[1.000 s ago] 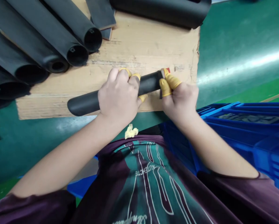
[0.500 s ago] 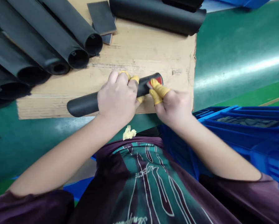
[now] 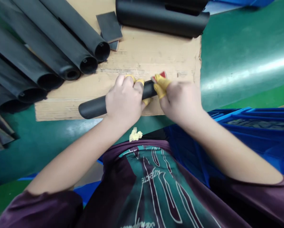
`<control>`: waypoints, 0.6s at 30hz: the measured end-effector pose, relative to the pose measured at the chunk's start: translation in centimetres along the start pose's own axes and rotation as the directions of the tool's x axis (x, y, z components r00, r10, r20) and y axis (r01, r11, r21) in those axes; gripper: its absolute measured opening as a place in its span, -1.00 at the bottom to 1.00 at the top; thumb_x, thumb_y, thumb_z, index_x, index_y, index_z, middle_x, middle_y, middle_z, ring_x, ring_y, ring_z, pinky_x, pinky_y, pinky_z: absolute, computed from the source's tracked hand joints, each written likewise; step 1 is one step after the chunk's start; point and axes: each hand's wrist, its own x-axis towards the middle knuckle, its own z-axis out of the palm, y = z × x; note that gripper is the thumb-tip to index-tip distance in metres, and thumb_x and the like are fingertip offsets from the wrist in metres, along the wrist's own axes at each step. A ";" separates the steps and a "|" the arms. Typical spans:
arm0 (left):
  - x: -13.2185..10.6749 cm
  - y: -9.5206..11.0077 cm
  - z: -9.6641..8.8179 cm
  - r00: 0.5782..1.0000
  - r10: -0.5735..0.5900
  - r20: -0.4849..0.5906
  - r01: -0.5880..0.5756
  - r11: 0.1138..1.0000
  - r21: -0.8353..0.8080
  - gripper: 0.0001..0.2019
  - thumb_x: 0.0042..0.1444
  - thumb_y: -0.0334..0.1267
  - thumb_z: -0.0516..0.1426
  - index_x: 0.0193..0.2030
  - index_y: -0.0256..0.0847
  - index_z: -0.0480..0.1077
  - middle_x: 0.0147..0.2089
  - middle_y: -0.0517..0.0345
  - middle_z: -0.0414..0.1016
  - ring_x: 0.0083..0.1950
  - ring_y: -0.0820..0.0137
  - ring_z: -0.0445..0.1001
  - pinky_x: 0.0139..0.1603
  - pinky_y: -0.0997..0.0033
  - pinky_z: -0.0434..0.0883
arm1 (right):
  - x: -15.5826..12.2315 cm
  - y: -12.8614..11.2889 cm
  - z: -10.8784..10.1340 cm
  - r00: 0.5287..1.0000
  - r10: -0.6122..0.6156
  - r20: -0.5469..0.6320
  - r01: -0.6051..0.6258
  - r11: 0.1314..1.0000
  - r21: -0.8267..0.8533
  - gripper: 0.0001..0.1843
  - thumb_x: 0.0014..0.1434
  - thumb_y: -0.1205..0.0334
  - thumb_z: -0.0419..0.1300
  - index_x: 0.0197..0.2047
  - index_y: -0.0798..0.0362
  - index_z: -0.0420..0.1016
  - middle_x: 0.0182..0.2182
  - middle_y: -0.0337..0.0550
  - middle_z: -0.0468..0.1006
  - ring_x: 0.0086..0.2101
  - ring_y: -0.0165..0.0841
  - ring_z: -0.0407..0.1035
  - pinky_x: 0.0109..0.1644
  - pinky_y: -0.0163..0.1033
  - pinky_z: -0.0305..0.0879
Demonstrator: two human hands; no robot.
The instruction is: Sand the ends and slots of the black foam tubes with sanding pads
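A slim black tube (image 3: 93, 107) lies slanted over the cardboard, its right end a little higher. My left hand (image 3: 125, 102) is wrapped round the tube's middle, with yellow finger covers on several fingertips. Between its yellow-covered thumb and finger, my right hand (image 3: 181, 98) pinches a small red piece (image 3: 163, 74) that looks like folded sandpaper. That piece is at the tube's right end, by the upper edge. The right fingers hide most of this end, so I cannot see exactly where the piece touches.
Several wide black tubes (image 3: 68, 34) lie side by side at the upper left. Dark square pads (image 3: 109, 27) are stacked near them on the cardboard (image 3: 142, 58). A larger black tube (image 3: 161, 19) lies at the back. Blue crates (image 3: 251, 136) stand at the right.
My right hand has shifted the red piece slightly to the upper edge of the tube's end. My left hand keeps its hold. The whole view has moved a little.
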 end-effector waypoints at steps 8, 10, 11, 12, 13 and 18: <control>0.0 0.2 0.1 1.000 0.023 -0.008 -0.022 0.999 0.045 -0.72 0.14 -0.23 0.21 0.01 -0.12 0.50 0.05 -0.06 0.53 0.22 0.05 0.38 -0.05 0.23 0.48 | 0.4 0.0 0.2 1.000 -0.002 0.004 0.002 1.000 0.031 -0.60 0.33 0.10 0.08 0.02 0.11 0.66 -0.46 -0.01 0.62 -0.35 -0.17 0.54 -0.22 -0.14 0.43; 0.0 0.2 0.1 1.000 0.023 -0.011 -0.022 0.999 0.030 -0.72 0.12 -0.22 0.23 -0.01 -0.12 0.50 0.04 -0.03 0.54 0.22 0.05 0.37 -0.06 0.25 0.48 | -0.2 -0.2 0.6 1.000 -0.010 -0.009 0.010 0.999 0.047 -0.57 0.35 0.11 0.05 0.07 0.13 0.63 -0.48 -0.02 0.61 -0.38 -0.19 0.53 -0.25 -0.15 0.42; 0.0 0.2 0.0 1.000 0.028 -0.002 -0.028 0.999 0.031 -0.73 0.12 -0.23 0.24 -0.01 -0.13 0.50 0.04 -0.03 0.54 0.22 0.05 0.37 -0.05 0.24 0.48 | -0.6 -0.3 0.7 1.000 -0.011 -0.007 0.012 0.998 0.055 -0.54 0.36 0.11 0.03 0.10 0.14 0.62 -0.48 -0.02 0.61 -0.41 -0.20 0.52 -0.28 -0.16 0.42; 0.0 0.2 0.0 0.999 0.037 0.011 -0.038 0.998 0.041 -0.73 0.13 -0.24 0.24 -0.01 -0.15 0.51 0.05 -0.06 0.53 0.22 0.05 0.38 -0.05 0.23 0.48 | -0.8 -0.3 0.8 1.000 -0.010 -0.004 0.010 0.998 0.062 -0.53 0.37 0.11 0.00 0.12 0.15 0.60 -0.48 -0.02 0.62 -0.42 -0.21 0.51 -0.30 -0.15 0.41; 0.0 0.2 0.0 0.999 0.046 0.020 -0.047 0.997 0.053 -0.72 0.14 -0.25 0.23 0.00 -0.18 0.51 0.06 -0.08 0.53 0.22 0.04 0.38 -0.04 0.21 0.49 | -0.8 -0.2 0.9 1.000 -0.005 -0.005 0.005 0.998 0.067 -0.51 0.38 0.10 -0.01 0.13 0.16 0.60 -0.47 0.00 0.62 -0.42 -0.20 0.52 -0.30 -0.15 0.41; 0.0 0.2 -0.1 1.000 0.027 -0.007 -0.026 0.999 0.045 -0.72 0.15 -0.20 0.25 0.01 -0.13 0.52 0.05 -0.06 0.53 0.20 0.03 0.39 -0.06 0.19 0.50 | -0.2 -0.2 0.9 0.998 0.014 -0.059 -0.010 0.998 0.060 -0.49 0.39 0.01 -0.01 0.02 0.19 0.64 -0.49 0.04 0.61 -0.37 -0.14 0.55 -0.25 -0.11 0.45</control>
